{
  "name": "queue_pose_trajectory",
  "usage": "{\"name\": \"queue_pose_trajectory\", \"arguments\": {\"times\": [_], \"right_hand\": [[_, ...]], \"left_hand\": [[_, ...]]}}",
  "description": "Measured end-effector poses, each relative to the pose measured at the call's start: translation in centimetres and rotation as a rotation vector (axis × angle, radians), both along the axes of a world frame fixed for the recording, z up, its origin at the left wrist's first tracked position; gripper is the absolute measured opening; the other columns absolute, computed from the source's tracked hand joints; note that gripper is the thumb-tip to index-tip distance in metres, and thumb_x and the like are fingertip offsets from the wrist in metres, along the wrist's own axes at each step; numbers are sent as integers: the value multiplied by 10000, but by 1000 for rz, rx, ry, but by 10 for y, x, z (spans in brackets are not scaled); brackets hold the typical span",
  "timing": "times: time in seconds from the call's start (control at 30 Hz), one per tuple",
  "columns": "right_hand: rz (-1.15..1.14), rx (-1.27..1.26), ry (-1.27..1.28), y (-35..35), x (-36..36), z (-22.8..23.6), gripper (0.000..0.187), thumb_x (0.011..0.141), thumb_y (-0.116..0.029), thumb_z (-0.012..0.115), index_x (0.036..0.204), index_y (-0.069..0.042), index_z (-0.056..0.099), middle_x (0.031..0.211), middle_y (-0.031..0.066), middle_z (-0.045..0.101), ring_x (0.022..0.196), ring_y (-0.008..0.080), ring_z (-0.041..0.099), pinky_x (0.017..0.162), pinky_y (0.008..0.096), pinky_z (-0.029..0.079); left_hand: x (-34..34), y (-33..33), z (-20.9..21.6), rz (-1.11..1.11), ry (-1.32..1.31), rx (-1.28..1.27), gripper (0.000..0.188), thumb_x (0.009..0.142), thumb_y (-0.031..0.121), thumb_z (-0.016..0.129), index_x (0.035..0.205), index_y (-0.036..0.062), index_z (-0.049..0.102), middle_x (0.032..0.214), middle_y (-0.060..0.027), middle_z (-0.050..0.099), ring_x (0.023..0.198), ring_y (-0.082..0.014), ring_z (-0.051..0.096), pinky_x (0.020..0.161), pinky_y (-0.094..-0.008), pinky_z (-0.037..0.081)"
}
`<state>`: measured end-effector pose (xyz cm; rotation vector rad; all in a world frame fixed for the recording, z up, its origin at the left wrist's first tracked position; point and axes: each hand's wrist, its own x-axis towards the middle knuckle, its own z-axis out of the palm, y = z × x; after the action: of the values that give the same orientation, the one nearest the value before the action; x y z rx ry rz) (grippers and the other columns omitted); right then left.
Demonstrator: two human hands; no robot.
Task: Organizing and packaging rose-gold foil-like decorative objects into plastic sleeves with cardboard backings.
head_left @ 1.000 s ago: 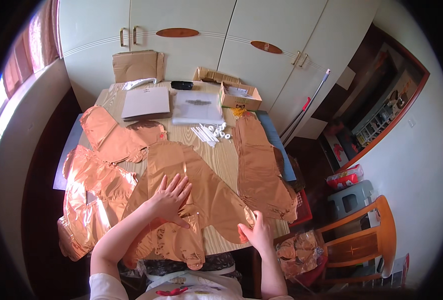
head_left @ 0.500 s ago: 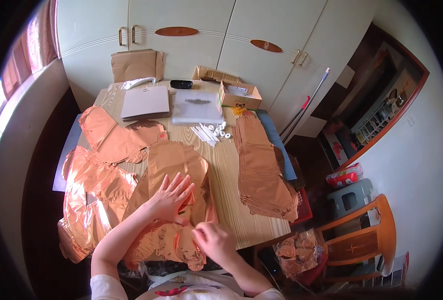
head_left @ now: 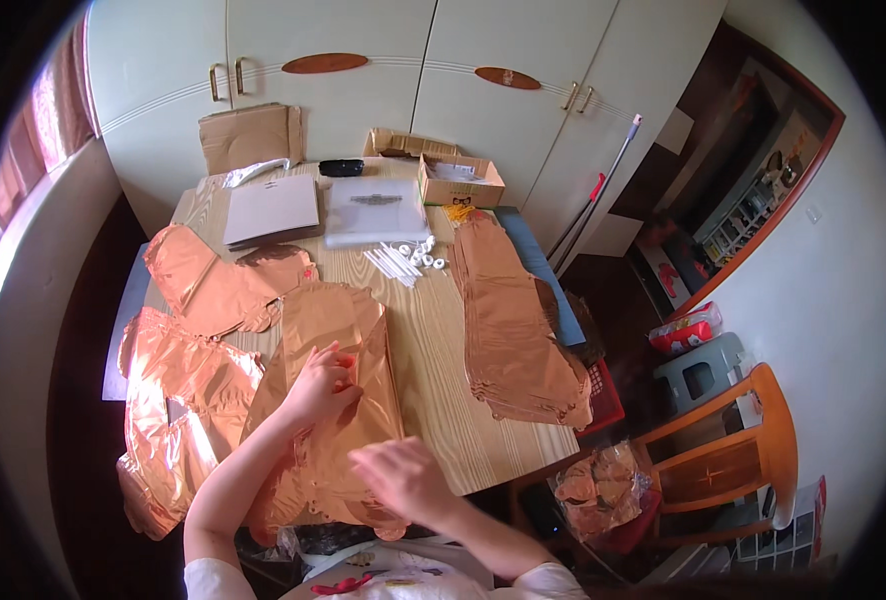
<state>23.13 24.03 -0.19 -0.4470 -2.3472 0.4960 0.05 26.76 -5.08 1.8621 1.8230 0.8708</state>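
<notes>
A flat, copper-coloured foil balloon (head_left: 338, 310) lies in front of me at the near edge of the table. My left hand (head_left: 323, 385) rests over its middle with the fingers curled in. A small reddish glint shows at those fingertips, but what they pinch is hidden. My right hand (head_left: 403, 480) hovers over the balloon's lower right part, its fingers pointing left and blurred by motion. To the left lie a shiny crumpled foil balloon (head_left: 208, 385) and, farther back, another copper foil piece (head_left: 213, 285).
A stack of copper foil balloons (head_left: 508, 330) lies on the right. Behind are white sticks (head_left: 393, 264), white round pieces (head_left: 425, 255), grey boards (head_left: 273, 208), a clear plastic pack (head_left: 375, 220) and a cardboard box (head_left: 461, 182). A wooden chair (head_left: 728, 455) stands at the right.
My left hand has gone from spread flat to curled fingers, slightly lower left. My right hand has moved left, away from the foil's right edge. The whole view has shifted slightly.
</notes>
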Motion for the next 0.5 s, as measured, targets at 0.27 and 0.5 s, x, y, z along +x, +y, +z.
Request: {"name": "queue_pose_trajectory", "arguments": {"times": [0.27,0.5], "right_hand": [[89,171,-307,68,54,-46,356,860,-76,569,1198,-139,665,1250,-29,645,1190,167,555,956,371,395],[95,145,-325,68,58,-58,335,864,-66,557,1168,-129,684,1273,-15,638,1214,163,551,973,372,387]], "left_hand": [[1,2,-1,-37,105,0,247,759,260,748,722,37,650,1285,-129,552,1379,-378,355,1147,-570,226],[-1,2,-4,-75,139,-25,246,757,269,744,766,37,667,1336,-112,512,1389,-372,335,1150,-572,219]]}}
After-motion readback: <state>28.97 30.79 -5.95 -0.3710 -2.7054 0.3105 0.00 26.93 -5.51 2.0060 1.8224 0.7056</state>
